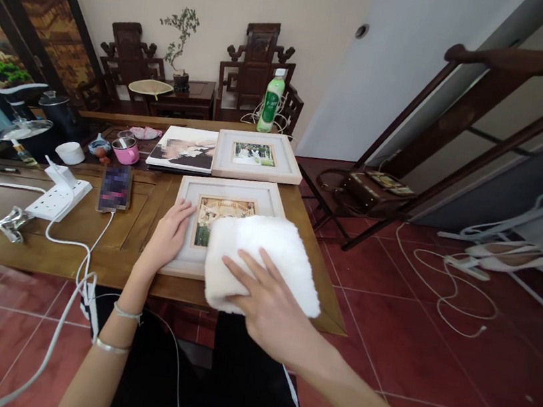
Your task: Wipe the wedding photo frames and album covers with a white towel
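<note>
A pale wooden picture frame (191, 187) with a photo lies flat at the near edge of the wooden table (121, 229). My left hand (169, 233) rests flat on the frame's left border, fingers stretched out. My right hand (265, 300) presses a folded fluffy white cloth (276, 244) onto the right part of the frame, fingers spread over it. The cloth hides the frame's right half.
Farther back lie a second framed photo (258, 156) and an unframed print (183, 148). A phone (115, 187), a white power strip (57, 197) with cable, a pink cup (126, 150), a white bowl (70, 152) and a green bottle (271, 102) stand around. Cables trail on the red tile floor.
</note>
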`<action>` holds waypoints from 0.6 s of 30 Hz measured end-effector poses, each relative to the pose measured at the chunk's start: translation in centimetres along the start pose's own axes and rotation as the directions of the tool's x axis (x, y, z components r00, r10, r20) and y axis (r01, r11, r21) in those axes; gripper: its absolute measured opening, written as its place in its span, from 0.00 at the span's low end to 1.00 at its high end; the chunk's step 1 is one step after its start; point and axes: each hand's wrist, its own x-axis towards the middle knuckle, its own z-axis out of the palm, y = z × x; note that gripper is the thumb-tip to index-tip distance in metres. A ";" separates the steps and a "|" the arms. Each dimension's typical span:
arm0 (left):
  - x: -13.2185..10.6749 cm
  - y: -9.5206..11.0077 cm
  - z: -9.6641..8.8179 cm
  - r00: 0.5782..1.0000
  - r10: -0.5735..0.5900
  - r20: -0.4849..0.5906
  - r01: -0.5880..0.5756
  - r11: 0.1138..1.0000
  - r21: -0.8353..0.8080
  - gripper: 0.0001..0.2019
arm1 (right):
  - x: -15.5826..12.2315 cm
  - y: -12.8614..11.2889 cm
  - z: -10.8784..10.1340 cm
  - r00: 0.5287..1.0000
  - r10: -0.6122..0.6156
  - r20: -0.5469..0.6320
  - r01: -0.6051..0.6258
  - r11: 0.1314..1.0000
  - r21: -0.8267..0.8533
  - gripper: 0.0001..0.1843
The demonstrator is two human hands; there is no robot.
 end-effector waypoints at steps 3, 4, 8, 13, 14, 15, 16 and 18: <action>-0.1 0.4 -0.1 0.997 -0.030 -0.072 0.027 0.998 -0.049 0.20 | 2.5 -1.7 0.6 0.994 -0.078 0.081 0.077 0.997 0.023 0.17; -0.1 0.4 -0.2 0.995 -0.034 -0.091 0.029 0.998 -0.061 0.21 | 3.2 -2.1 0.6 0.990 -0.097 0.103 0.095 0.995 0.032 0.17; -0.2 0.5 -0.4 0.994 -0.049 -0.099 0.039 0.994 -0.102 0.22 | 5.5 -2.0 0.3 0.975 -0.080 0.210 0.067 0.996 0.065 0.20; -0.4 1.1 -0.6 0.991 -0.098 -0.086 0.084 0.985 -0.152 0.26 | 10.2 1.3 0.3 0.944 0.085 0.319 -0.077 0.996 -0.038 0.27; -0.4 1.2 -0.7 0.990 -0.101 -0.094 0.085 0.984 -0.157 0.26 | 11.2 1.8 0.5 0.944 0.092 0.317 -0.078 0.995 -0.056 0.27; -0.5 1.3 -0.8 0.989 -0.101 -0.104 0.084 0.983 -0.161 0.27 | 11.9 2.1 0.7 0.947 0.092 0.307 -0.074 0.995 -0.070 0.26; -0.5 1.4 -0.8 0.989 -0.100 -0.109 0.082 0.984 -0.161 0.27 | 12.4 2.2 0.9 0.951 0.087 0.298 -0.066 0.995 -0.079 0.24; -0.4 1.4 -0.9 0.989 -0.102 -0.109 0.084 0.984 -0.157 0.27 | 12.3 1.8 0.9 0.948 0.052 0.314 -0.028 0.996 -0.082 0.22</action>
